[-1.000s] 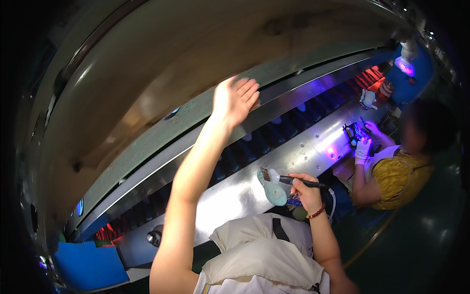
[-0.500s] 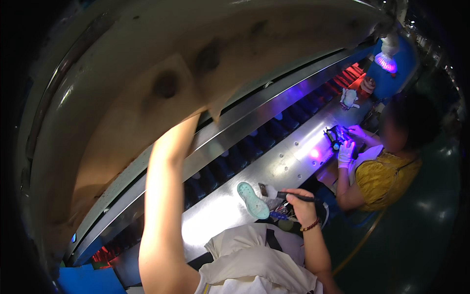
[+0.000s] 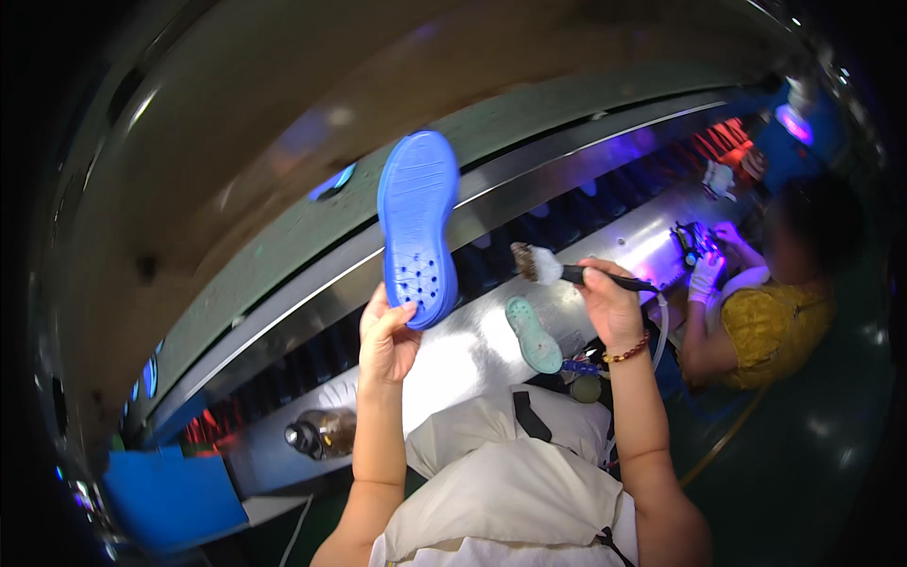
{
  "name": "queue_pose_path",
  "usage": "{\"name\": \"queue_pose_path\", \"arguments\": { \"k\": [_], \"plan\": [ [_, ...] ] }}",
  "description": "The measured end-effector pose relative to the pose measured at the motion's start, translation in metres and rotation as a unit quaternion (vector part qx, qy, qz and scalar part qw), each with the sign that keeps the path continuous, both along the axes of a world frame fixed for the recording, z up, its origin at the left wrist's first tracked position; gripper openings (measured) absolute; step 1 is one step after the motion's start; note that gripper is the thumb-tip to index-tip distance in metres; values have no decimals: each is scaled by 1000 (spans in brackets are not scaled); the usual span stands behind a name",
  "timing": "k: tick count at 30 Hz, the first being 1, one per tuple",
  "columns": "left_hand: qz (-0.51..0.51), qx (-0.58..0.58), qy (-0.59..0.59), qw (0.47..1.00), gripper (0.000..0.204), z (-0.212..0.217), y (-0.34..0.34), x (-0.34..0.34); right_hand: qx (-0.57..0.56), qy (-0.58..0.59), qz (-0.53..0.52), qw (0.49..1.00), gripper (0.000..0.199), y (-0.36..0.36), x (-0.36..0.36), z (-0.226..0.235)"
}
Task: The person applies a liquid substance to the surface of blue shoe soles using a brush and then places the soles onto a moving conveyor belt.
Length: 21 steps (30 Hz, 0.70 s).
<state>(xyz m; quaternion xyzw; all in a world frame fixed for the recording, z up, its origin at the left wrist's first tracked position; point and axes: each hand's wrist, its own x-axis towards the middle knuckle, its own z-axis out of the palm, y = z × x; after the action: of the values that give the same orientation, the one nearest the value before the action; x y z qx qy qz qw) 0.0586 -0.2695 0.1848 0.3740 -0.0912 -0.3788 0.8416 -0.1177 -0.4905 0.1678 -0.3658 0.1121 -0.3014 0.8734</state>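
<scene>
A blue shoe sole is gripped at its lower end by my left hand, the thumb lying over its inner face near a cluster of small holes. My right hand is closed around the dark handle of a brush. White bristles with a brownish tip point left, toward the sole but apart from it. On the metal ledge below the brush lies a pale green shoe sole, touched by neither hand.
A brown bottle lies on the metal ledge at left. Beyond runs a conveyor under a large overhanging hood. At right a co-worker in a yellow top handles a dark item under purple light. A blue panel stands lower left.
My left hand has come out from under the hood with the blue sole. My right hand has raised the brush. The view has shifted, bringing the bottle into sight.
</scene>
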Motion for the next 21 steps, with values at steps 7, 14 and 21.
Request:
{"name": "queue_pose_path", "arguments": {
  "k": [7, 14, 21],
  "plan": [
    [-252, -205, 81, 942, 76, -25, 27, -34, 10, -62, 133, 989, 21, 47, 6, 20],
    [-202, -103, 163, 960, 106, -44, 2, -55, -86, 137, 68, 984, 19, 54, 38, -6],
    [-74, -26, 164, 983, 86, -66, -19, -72, -432, 207, -4, 878, 14, 80, 62, -3]
  ]
}}
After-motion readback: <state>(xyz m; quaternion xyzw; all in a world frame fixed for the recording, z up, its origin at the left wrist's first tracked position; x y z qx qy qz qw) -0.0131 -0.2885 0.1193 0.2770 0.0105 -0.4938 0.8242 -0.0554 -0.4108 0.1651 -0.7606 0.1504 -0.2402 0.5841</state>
